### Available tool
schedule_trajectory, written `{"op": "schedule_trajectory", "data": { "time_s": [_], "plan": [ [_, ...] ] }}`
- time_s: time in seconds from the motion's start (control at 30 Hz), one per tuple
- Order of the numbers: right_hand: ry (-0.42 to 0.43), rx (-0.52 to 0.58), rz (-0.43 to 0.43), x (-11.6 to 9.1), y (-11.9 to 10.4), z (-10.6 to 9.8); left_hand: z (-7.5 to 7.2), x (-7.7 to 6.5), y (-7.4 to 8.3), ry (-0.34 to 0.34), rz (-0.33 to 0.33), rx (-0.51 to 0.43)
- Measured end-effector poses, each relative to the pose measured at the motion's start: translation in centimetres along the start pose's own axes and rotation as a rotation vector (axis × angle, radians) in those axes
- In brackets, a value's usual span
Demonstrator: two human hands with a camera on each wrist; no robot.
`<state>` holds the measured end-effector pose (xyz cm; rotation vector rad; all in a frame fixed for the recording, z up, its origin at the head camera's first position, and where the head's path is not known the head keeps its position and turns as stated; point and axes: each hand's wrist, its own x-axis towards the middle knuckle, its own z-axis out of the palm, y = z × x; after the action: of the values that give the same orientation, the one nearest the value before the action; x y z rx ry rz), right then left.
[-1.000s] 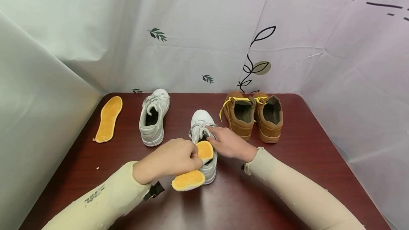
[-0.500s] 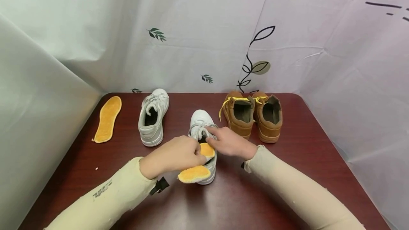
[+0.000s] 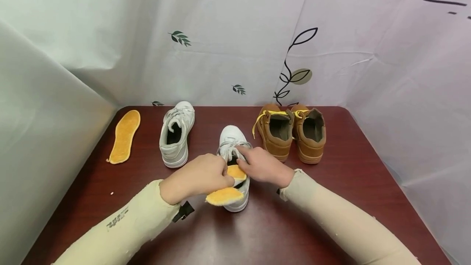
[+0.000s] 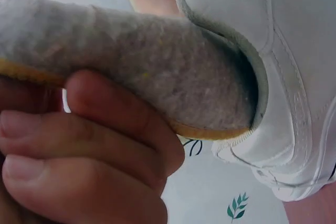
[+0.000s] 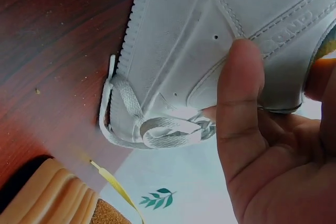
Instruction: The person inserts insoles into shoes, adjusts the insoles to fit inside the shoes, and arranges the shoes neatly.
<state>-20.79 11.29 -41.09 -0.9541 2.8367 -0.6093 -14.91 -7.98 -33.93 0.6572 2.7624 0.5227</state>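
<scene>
At the middle of the dark red table [image 3: 272,232], my left hand [image 3: 201,179] pinches the fuzzy yellow insole [image 3: 224,196] over the white shoe [image 3: 232,136] before me. My left fingers [image 4: 105,135] are curled in close together, leaving hardly any gap, and the insole's edge runs along them. Seen from the left wrist, its underside is whitish and its far end sits inside the shoe's mouth, against the collar.

The insole's long axis does not lie flat and straight. From my head I see two yellow parts of it: one at the mouth, under and beyond my curled fingers, and one nearer me, lying crosswise above the shoe's heel and reaching out to the left. How it bends between them is hidden by my hand.

My right hand [image 3: 265,167] holds the same shoe from the right side, near the laces [image 5: 173,132] and the tongue. The grasp is narrow: one finger lies nearly straight with its tip on the shoe's outer side, and other digits are at the mouth. The shoe's toe points away from me and its heel toward me, its long axis running almost straight ahead.

Farther left stands a second white shoe [image 3: 177,134], toe away and leaning slightly right in its line; beyond it lies another yellow insole [image 3: 125,136], flat. To the right, two brown shoes [image 3: 278,132] with yellow laces stand side by side, toes also away.
</scene>
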Motion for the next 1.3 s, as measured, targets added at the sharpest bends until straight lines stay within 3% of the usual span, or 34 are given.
{"op": "schedule_trajectory", "data": {
  "time_s": [0.3, 0.8, 1.03, 1.3],
  "plan": [
    [0.078, -0.031, -0.042, 0.0, 0.2, 0.6, 0.6, 0.6, 0.3, 0.022, 0.0, -0.02],
    [0.092, -0.032, -0.04, -0.2, 0.3, 1.1, 1.9, 1.5, -0.1, 0.063, -0.038, -0.008],
    [0.088, -0.029, -0.034, -0.2, 0.2, 1.3, 2.1, 0.8, 0.1, 0.088, -0.048, 0.0],
    [0.126, -0.055, -0.039, -0.2, 0.1, 1.4, 1.9, 0.2, 0.9, 0.124, 0.01, -0.043]
  ]
}}
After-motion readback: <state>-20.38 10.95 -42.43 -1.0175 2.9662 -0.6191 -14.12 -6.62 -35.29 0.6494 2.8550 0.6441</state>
